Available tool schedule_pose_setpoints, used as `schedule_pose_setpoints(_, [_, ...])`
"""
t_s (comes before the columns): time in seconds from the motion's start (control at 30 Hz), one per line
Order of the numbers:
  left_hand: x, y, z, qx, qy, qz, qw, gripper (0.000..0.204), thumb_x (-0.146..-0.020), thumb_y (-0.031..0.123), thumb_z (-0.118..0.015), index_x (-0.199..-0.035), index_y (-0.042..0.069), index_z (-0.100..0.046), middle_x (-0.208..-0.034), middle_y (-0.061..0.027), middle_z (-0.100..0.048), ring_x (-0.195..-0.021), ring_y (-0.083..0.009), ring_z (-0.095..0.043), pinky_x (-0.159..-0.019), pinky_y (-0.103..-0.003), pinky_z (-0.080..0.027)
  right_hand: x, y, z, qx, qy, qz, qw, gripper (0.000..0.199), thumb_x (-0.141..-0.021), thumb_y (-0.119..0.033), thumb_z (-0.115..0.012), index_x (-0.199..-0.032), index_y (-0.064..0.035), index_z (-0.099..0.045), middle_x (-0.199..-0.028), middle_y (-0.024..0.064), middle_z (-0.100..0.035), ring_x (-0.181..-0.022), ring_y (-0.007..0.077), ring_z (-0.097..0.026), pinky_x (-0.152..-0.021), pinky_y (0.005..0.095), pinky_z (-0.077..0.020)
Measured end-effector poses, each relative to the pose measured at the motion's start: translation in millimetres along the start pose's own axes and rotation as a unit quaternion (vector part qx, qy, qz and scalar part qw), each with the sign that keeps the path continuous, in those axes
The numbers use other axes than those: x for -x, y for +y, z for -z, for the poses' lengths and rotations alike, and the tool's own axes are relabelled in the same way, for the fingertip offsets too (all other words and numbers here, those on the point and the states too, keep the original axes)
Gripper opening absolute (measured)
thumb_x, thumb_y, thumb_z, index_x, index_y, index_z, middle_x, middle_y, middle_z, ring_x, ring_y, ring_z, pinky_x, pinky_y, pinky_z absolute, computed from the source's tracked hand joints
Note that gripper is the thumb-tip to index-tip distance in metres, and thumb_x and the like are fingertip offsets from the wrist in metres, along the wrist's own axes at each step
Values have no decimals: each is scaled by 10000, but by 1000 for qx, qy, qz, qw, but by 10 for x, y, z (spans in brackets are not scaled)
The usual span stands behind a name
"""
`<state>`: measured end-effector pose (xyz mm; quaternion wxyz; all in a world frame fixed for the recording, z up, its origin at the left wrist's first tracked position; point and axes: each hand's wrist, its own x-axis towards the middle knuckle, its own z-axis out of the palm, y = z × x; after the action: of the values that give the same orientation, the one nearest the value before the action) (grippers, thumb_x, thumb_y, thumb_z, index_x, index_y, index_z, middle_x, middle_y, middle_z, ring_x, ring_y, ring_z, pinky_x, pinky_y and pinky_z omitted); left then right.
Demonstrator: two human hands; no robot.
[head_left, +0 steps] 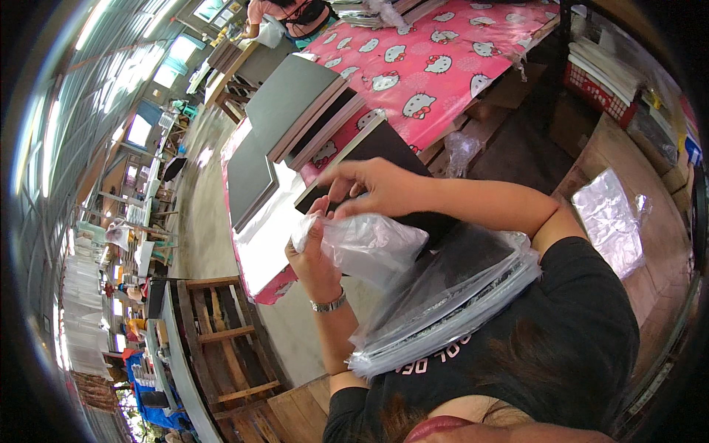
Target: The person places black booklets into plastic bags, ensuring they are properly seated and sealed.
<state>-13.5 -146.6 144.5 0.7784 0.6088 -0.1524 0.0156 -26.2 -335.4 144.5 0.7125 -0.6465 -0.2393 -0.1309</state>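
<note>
My left hand (314,258), with a metal-band watch (329,303) on its wrist, pinches the edge of a crumpled clear plastic bag (377,244) between thumb and fingers. Just above it hovers my right hand (373,188), slightly blurred, its fingers bent and apart close to the left fingertips; nothing shows between them. Whether it touches the bag's edge I cannot tell. A thick stack of clear plastic sleeves (450,303) leans against my front between my arms. Beyond my right hand, a black flat board (380,148) with a pale edge lies on the table, partly hidden by that arm.
Dark grey boards are stacked (295,100) on the table, whose pink cover (443,81) bears cartoon cat heads. Another grey board (251,181) lies beside them. Right: a red basket (598,88) and a shiny plastic packet (609,221). Lower left: a wooden pallet frame (221,336). Another person (295,18) stands far off.
</note>
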Motion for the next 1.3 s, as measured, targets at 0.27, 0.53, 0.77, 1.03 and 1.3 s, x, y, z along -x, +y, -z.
schedule_pose_setpoints(0.27, [11, 13, -57, 44, -8, -69, 997, 243, -787, 95, -714, -960, -24, -592, -922, -132, -651, -801, -173, -616, -756, -297, -510, -140, -13, -91, -24, 2, -21, 999, 97, -819, -68, -669, -851, 7, -617, -763, 25, -607, -731, 86, -551, -695, 237, -455])
schedule_pose_setpoints(0.53, [27, -17, 140, 14, 16, -15, 1000, 178, -768, 33, -707, -883, -5, -576, -921, -107, -632, -829, -167, -607, -764, -286, -494, -146, -140, -58, -7, -90, -50, 995, 243, -782, -90, -700, -983, -1, -598, -825, 26, -589, -749, 83, -532, -677, 238, -441])
schedule_pose_setpoints(0.77, [11, 56, -42, 51, 9, -78, 996, 115, -778, -23, -658, -840, 15, -568, -820, -67, -621, -699, -131, -567, -651, -270, -467, -183, -53, -135, 56, -21, -38, 998, 122, -852, -119, -642, -844, -1, -613, -699, 11, -573, -682, 67, -511, -645, 234, -423])
schedule_pose_setpoints(1.03, [1, -20, -204, 58, 32, -81, 995, 178, -825, 91, -678, -869, 65, -508, -793, 3, -555, -705, -72, -522, -600, -225, -437, -203, 91, -147, 186, 105, 145, 966, 150, -877, -152, -616, -879, -4, -636, -650, 66, -531, -652, 88, -512, -584, 261, -425])
schedule_pose_setpoints(1.3, [-11, -120, -179, 82, 42, -34, 995, 200, -840, 123, -669, -854, 73, -476, -816, -12, -574, -692, -72, -527, -637, -225, -450, -207, 23, -130, -75, 78, -122, 987, 174, -872, -186, -636, -812, -25, -607, -698, -29, -537, -671, 48, -484, -569, 233, -400])
